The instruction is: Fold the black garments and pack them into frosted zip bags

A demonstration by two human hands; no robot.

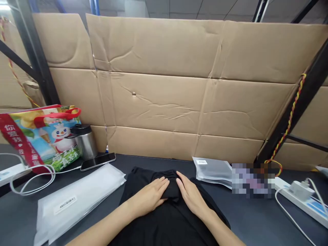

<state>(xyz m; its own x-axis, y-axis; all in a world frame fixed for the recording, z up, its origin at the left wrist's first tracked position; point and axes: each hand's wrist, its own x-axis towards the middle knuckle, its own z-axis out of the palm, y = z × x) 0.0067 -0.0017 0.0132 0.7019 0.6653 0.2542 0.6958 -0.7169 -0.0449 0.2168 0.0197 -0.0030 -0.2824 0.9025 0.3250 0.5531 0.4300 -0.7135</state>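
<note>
A black cloth garment [164,225] lies on the dark table in front of me, with a gathered, folded part at its far end. My left hand [153,193] rests on that part from the left, its fingers stretched out and its thumb apart. From the right, my right hand [189,193] lies against the same fold with its fingers extended. A small bunched section of the cloth shows between the two hands. What the undersides of my fingers touch is hidden.
Frosted plastic bags with barcode labels lie left [82,198] and right [214,171]. Behind them, a phone [98,161], a steel jug [87,143] and a colourful shopping bag [56,140] stand along the left. A power strip [304,201] sits right. Cardboard [159,95] walls the back.
</note>
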